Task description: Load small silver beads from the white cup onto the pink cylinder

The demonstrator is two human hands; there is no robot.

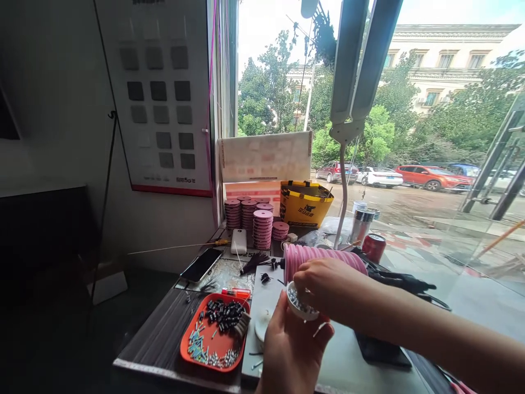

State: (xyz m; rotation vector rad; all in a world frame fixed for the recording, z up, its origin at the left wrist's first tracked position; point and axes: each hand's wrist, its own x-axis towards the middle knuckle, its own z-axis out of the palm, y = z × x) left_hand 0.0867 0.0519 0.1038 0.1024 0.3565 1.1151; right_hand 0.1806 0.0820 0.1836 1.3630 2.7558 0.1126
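Note:
My left hand (290, 350) holds up a small round white cup (308, 315), its fingers wrapped around the side and underneath. Small pale pieces (296, 300) fill the cup; they are too small to name. From the right, my right hand (318, 280) reaches over the rim with its fingertips bent down into the cup. Those fingers are closed together, and whatever they pinch is hidden. Just behind the hands lies a ribbed pink cylinder (295, 256). A round white lid-like piece (262, 325) rests left of my left hand.
An orange tray (216, 335) holds black pieces, coloured tubes, silvery bits and a brush. A phone (200, 265), a white box-shaped device (238, 241), stacked pink spools (262, 227) and a yellow bag (307, 208) stand behind. A red can (373, 248) and a lamp arm (343, 191) are near the window.

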